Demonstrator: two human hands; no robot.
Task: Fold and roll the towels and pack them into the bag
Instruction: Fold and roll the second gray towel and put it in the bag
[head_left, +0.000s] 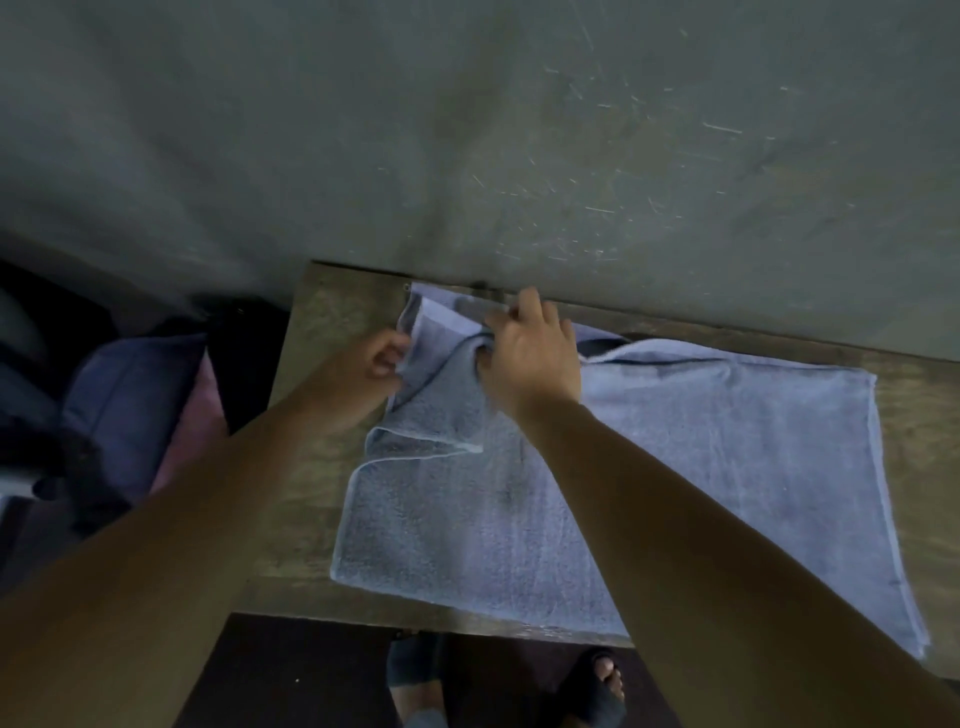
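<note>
Towel (701, 467), on table (311, 467): first fold; left hand (374, 364), right hand (530, 353) pinch far-left corner; next, align edges.

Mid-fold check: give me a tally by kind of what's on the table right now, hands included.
Towels: 1, the towel spread on the table
Hands: 2, left hand and right hand, both gripping the towel's far left corner
Total: 3

The scratched wall (519, 156) closes off just beyond the grip on the towel (701, 457); left of it a bare strip of table (332, 317) lies free.
</note>
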